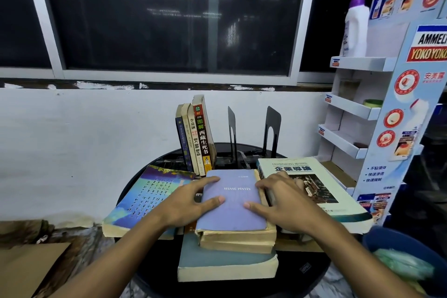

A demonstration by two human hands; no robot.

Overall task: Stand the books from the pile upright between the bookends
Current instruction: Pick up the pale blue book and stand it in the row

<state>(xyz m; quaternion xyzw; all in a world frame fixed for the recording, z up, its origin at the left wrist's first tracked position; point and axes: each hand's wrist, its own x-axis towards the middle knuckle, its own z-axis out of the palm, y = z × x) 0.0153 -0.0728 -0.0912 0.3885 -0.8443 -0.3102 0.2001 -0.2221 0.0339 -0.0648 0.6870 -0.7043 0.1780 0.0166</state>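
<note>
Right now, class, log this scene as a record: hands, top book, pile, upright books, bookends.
Left hand: rests on the cover of the pale purple paperback
Right hand: thumb on that cover, fingers curled over its right edge
Pile: pale purple paperback on top, yellowed books beneath, grey-green book lowest
Upright books: row standing left of both black metal bookends
Bookends: gap between them holds no book

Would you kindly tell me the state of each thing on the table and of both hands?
purple book, flat atop the pile, under both hands
left hand, resting on its cover
right hand, curled over its right edge
standing books, upright, outside the bookends
bookends, upright, nothing between them
green book, lying flat
</note>
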